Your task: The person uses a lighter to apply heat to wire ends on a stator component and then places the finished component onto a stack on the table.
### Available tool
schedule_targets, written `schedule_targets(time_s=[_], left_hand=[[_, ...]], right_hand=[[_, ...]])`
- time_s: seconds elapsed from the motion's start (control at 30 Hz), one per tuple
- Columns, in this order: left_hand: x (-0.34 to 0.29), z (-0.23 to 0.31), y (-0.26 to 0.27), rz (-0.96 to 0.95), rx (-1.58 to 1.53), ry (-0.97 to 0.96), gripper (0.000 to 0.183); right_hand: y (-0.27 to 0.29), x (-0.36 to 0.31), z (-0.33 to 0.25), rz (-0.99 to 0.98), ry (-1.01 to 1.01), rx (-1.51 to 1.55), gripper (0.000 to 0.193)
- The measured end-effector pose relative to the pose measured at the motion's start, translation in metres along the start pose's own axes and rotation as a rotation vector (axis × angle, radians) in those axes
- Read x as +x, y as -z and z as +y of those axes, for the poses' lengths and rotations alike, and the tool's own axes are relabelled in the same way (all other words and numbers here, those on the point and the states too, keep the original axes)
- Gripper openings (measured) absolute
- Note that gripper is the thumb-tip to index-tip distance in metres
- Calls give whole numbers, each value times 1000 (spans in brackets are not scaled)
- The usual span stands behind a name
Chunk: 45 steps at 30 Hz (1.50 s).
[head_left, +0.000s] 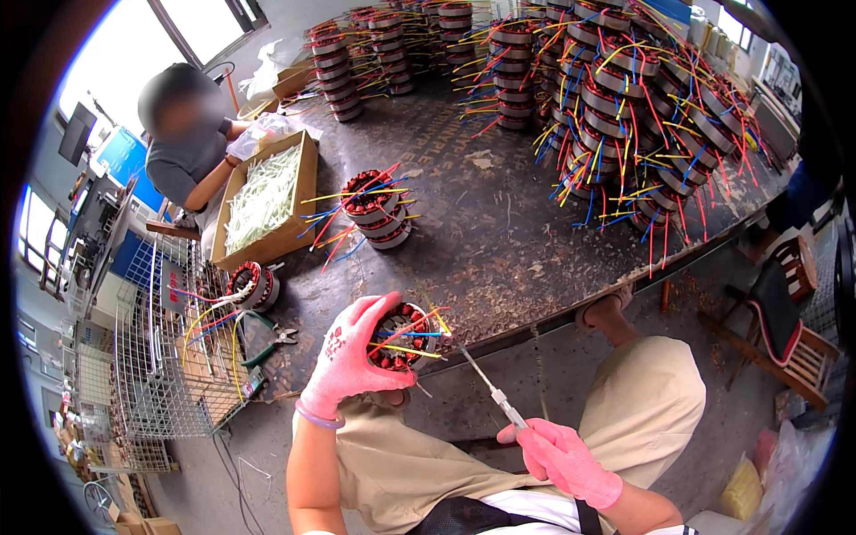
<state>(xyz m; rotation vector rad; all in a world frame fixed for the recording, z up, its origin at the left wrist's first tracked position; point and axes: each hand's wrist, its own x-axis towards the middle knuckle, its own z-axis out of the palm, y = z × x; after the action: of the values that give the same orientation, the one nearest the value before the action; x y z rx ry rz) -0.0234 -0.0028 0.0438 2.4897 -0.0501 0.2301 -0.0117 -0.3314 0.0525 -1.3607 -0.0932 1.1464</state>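
Note:
My left hand (343, 357), in a pink glove with a purple band at the wrist, is wrapped round a motor stator (390, 356) at the table's front edge. The stator is ring-shaped with dark red windings, and red, blue and yellow leads stick out from it toward the right. My right hand (571, 459), gloved in pink too, grips a slim metal tool (506, 406) with a long thin shaft. Its tip points toward the lead ends and stands a little apart from the stator; the exact kind of tool is unclear.
Green-handled pliers (267, 337) and another stator (256, 287) lie left on the dark table (446, 241). Beyond are a small stator stack (379, 218), a cardboard box (306, 187) of pale sleeves, and tall stator piles (615, 107). Another person (187, 147) sits far left; a wire cage (187, 357) stands nearer.

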Motion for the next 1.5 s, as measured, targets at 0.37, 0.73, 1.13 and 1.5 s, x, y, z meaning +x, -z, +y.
schedule_targets(time_s=[0.37,0.73,1.13,1.5], left_hand=[[0,1,1,-1,-5,-10,100],[0,1,0,-10,-29,-9,100],[-11,23,24,4,-131,-94,105],[0,17,9,15,-9,-68,101]], right_hand=[[1,2,5,-4,0,33,32],[3,-2,8,4,-31,66,31],[24,-11,-8,284,113,71,37],[48,2,-20,254,117,73,40]])
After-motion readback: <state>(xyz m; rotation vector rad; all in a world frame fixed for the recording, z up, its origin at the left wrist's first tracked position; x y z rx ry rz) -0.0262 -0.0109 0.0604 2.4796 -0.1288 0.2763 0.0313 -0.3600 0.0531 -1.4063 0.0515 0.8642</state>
